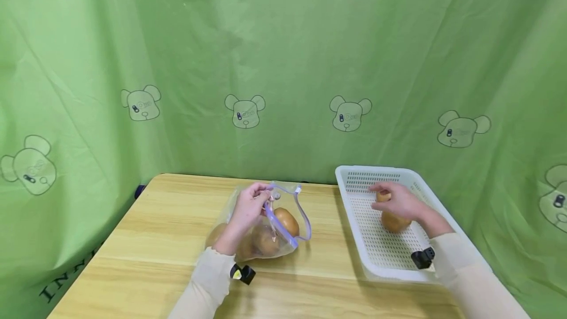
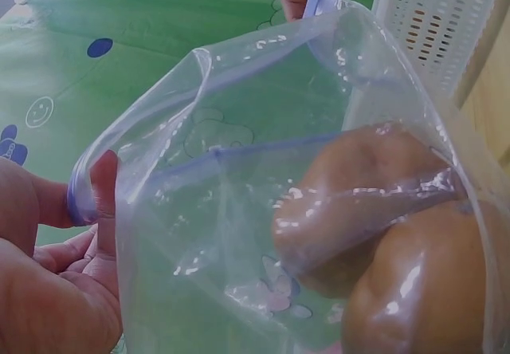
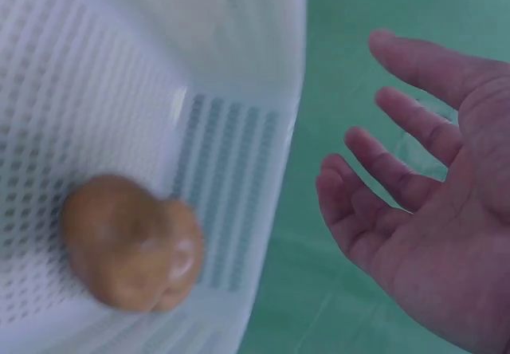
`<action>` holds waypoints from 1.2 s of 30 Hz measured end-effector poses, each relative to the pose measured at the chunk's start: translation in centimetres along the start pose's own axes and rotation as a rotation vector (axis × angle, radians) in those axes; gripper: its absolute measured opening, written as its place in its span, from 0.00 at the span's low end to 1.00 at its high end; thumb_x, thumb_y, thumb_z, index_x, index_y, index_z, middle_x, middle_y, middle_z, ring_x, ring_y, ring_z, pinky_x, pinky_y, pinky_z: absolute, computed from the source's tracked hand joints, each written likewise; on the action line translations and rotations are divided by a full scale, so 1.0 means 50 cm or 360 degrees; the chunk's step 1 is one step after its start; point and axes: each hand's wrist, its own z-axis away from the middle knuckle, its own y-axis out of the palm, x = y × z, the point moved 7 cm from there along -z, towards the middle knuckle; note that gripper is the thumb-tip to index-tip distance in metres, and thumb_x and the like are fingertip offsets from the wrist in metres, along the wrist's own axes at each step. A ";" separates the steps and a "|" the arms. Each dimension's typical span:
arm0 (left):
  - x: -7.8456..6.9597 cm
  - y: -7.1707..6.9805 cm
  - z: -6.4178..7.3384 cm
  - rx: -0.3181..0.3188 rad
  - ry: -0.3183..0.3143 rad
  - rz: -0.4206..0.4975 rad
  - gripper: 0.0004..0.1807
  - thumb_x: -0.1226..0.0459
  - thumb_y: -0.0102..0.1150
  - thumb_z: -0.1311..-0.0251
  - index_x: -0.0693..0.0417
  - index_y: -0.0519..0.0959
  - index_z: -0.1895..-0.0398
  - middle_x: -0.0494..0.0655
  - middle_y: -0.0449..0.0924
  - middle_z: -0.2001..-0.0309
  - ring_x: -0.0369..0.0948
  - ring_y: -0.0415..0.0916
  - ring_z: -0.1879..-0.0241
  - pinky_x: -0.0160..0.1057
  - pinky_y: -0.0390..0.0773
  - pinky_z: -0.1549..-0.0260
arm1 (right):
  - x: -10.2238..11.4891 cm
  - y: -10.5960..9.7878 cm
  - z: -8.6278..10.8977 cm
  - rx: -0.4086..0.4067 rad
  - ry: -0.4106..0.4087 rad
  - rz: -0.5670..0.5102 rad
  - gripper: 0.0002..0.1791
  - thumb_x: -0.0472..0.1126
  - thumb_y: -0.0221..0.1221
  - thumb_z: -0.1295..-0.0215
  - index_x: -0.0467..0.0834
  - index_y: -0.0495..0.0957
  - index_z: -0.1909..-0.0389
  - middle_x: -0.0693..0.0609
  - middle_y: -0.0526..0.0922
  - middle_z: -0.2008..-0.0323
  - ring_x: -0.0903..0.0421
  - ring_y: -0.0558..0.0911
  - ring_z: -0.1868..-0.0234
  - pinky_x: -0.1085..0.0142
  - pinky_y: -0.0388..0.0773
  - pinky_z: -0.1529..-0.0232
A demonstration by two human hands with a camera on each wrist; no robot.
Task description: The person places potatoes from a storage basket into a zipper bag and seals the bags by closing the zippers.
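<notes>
My left hand [image 1: 249,208] pinches the rim of a clear plastic zip bag [image 1: 282,231] with a purple-blue edge. Its mouth stands open toward the right. Several round brown fruits [image 1: 286,221], perhaps pears, lie inside, some seen only through the plastic. Over the white basket [image 1: 356,230] hovers my right hand [image 1: 398,202], fingers spread and holding nothing. Below it, two more of these fruits sit together in the basket, a nearer one [image 1: 393,223] and a farther one [image 1: 383,196] partly hidden by the hand. The right wrist view shows the right palm [image 3: 446,266] bare.
The bag and basket stand on a wooden table [image 1: 150,245], the basket at its right side. Behind rises a green curtain [image 1: 292,146] printed with bear faces. A small black camera is strapped to each wrist.
</notes>
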 end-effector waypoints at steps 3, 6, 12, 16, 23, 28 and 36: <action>0.019 -0.001 -0.010 0.0003 -0.0003 0.0026 0.13 0.73 0.47 0.36 0.72 0.72 0.50 0.66 0.78 0.63 0.36 0.72 0.80 0.33 0.78 0.79 | -0.043 -0.004 0.005 -0.0019 0.0041 0.0031 0.27 0.38 0.68 0.49 0.32 0.75 0.48 0.34 0.77 0.51 0.37 0.77 0.54 0.42 0.73 0.52; 0.034 -0.004 -0.017 -0.0015 0.0005 0.0026 0.14 0.72 0.48 0.35 0.70 0.73 0.49 0.67 0.77 0.63 0.35 0.72 0.80 0.32 0.78 0.80 | -0.077 -0.003 0.009 -0.0014 0.0068 0.0031 0.28 0.38 0.68 0.50 0.32 0.74 0.48 0.35 0.78 0.53 0.39 0.76 0.54 0.43 0.72 0.52; 0.036 -0.005 -0.018 -0.0030 0.0015 -0.0008 0.13 0.71 0.48 0.35 0.69 0.74 0.50 0.63 0.78 0.64 0.36 0.71 0.80 0.31 0.77 0.81 | -0.126 0.006 0.018 0.0050 0.0114 -0.0034 0.30 0.37 0.69 0.51 0.31 0.73 0.46 0.33 0.77 0.51 0.33 0.73 0.49 0.38 0.67 0.48; 0.037 -0.004 -0.019 -0.0010 -0.0005 -0.0008 0.14 0.72 0.48 0.35 0.71 0.73 0.49 0.67 0.77 0.63 0.36 0.71 0.80 0.31 0.77 0.80 | -0.151 0.015 0.029 0.0115 0.0142 -0.0069 0.33 0.39 0.69 0.50 0.30 0.71 0.44 0.30 0.73 0.47 0.30 0.70 0.46 0.36 0.66 0.47; 0.001 -0.001 0.001 0.0019 0.0008 -0.0048 0.12 0.74 0.47 0.35 0.73 0.72 0.51 0.71 0.75 0.63 0.36 0.70 0.80 0.34 0.77 0.79 | -0.181 0.033 0.040 0.0174 0.0189 -0.0122 0.34 0.39 0.67 0.47 0.27 0.67 0.42 0.26 0.71 0.47 0.30 0.72 0.48 0.42 0.73 0.51; -0.023 0.002 0.014 0.0011 0.0019 -0.0044 0.12 0.74 0.47 0.36 0.73 0.73 0.52 0.71 0.75 0.64 0.35 0.70 0.80 0.34 0.77 0.78 | -0.195 0.044 0.046 0.0178 0.0241 -0.0098 0.32 0.37 0.66 0.45 0.25 0.67 0.43 0.26 0.71 0.48 0.31 0.72 0.49 0.44 0.74 0.52; -0.022 0.001 0.014 0.0014 0.0012 -0.0028 0.12 0.74 0.46 0.35 0.74 0.72 0.51 0.72 0.75 0.63 0.35 0.70 0.80 0.32 0.76 0.79 | -0.214 0.050 0.049 0.0140 0.0291 -0.0039 0.30 0.39 0.66 0.45 0.27 0.70 0.45 0.25 0.70 0.47 0.31 0.71 0.50 0.40 0.70 0.50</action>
